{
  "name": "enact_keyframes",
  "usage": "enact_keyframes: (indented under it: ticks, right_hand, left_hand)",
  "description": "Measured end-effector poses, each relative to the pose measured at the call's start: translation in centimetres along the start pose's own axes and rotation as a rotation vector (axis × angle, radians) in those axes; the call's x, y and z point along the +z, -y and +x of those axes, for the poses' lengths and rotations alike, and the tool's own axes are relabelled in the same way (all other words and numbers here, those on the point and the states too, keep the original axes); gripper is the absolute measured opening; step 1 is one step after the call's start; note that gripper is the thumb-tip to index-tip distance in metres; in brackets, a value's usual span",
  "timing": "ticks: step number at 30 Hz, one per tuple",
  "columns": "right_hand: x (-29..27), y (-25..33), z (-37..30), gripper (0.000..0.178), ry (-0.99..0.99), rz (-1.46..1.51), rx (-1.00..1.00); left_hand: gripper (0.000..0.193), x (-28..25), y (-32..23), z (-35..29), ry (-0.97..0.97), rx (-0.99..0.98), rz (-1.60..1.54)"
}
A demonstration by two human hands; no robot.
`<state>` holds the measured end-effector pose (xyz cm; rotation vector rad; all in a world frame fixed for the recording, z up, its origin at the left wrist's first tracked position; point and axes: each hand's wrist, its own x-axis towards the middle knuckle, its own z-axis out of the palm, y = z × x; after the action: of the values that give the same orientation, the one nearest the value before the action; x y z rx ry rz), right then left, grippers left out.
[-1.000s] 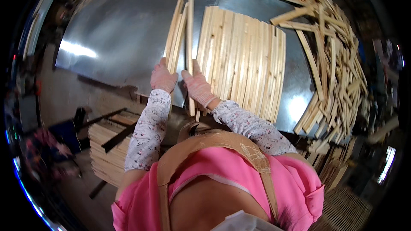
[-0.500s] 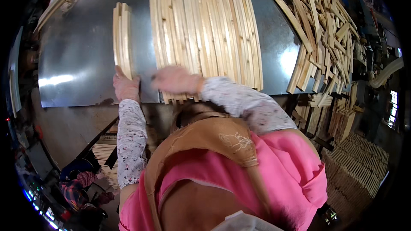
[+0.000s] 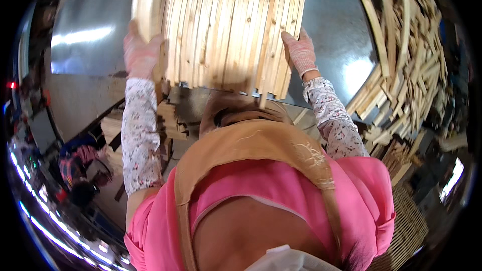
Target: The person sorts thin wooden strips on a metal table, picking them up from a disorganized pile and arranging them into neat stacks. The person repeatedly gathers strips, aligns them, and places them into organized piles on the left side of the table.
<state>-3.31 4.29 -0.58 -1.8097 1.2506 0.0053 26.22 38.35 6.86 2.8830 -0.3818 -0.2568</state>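
A row of pale wooden strips [image 3: 226, 30] lies side by side on a grey metal tabletop [image 3: 334, 25], their near ends uneven. At its left edge, my left hand [image 3: 142, 55], in a pinkish glove, grips a few blurred wooden strips [image 3: 149, 2] that now lie against the row. My right hand [image 3: 301, 55], also gloved, holds the row's right edge, with its thumb on top and its fingers along the outer side. One strip sticks out past the others toward my apron [image 3: 251, 140].
A loose heap of wooden strips [image 3: 411, 45] covers the table's right end. Below the table at left stand stacked wood pieces [image 3: 113, 130]. More stacked strips [image 3: 406, 221] are at the lower right. Another person [image 3: 75, 168] is at the lower left.
My left hand has brought its strips right, up to the row. My right hand has swung from the row's near left corner to its right edge. The view has shifted, with the table higher up.
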Motion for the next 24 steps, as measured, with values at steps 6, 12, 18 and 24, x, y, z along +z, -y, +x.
enact_keyframes:
  ticks: [6,12,18,24]
  right_hand:
    - [10.1,10.3,0.1,0.058,0.14,0.067,-0.187]
    - [21.3,19.8,0.6,0.077,0.3,-0.073,-0.28]
    - [28.5,24.6,1.2,0.081,0.394,-0.201,-0.315]
    - [25.0,34.2,15.0,0.061,-0.176,-0.276,-0.805]
  left_hand:
    - [0.1,-2.3,-3.1,4.1,0.152,-0.015,0.112]
    - [0.101,-3.4,3.8,12.4,0.21,-0.039,0.292]
    - [0.098,-4.1,13.0,18.6,0.189,-0.043,0.249]
    - [0.057,0.3,13.7,16.2,-0.306,0.497,0.204]
